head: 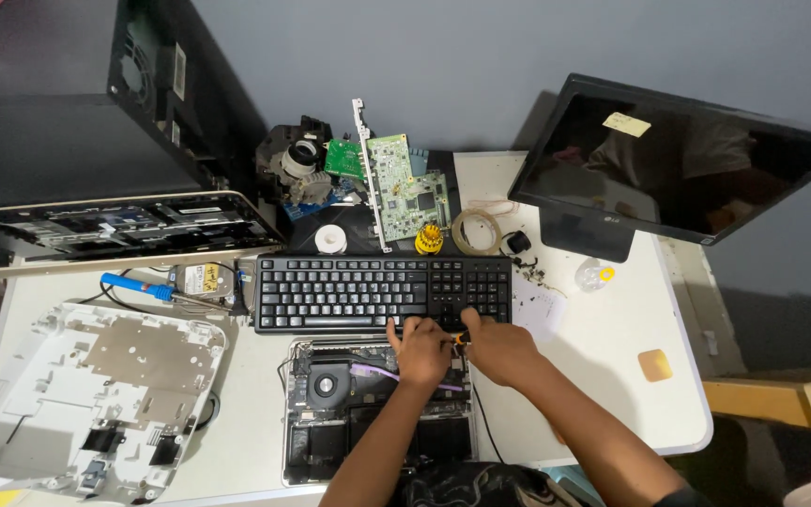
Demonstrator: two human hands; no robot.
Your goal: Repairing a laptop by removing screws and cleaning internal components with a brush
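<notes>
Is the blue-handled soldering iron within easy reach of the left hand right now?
Probably yes: the left hand rests on the opened laptop, and only bare table lies between it and the soldering iron.

On your white table point(612, 376) a black keyboard point(382, 292) lay across the middle. Behind it you had a heap of green circuit boards point(404, 188), a small white roll of tape point(331, 238), a yellow ribbed knob point(430, 238) and a clear coil of tubing point(477, 231). A black flat monitor point(678, 169) leaned at the right, with a yellow sticky note point(627, 124) on its screen. At the left lay a blue-handled soldering iron point(143, 286), a bare hard drive point(201, 280) beside it, and a white plastic chassis panel point(96, 394). A black computer tower point(77, 94) stood in the far left corner.
</notes>
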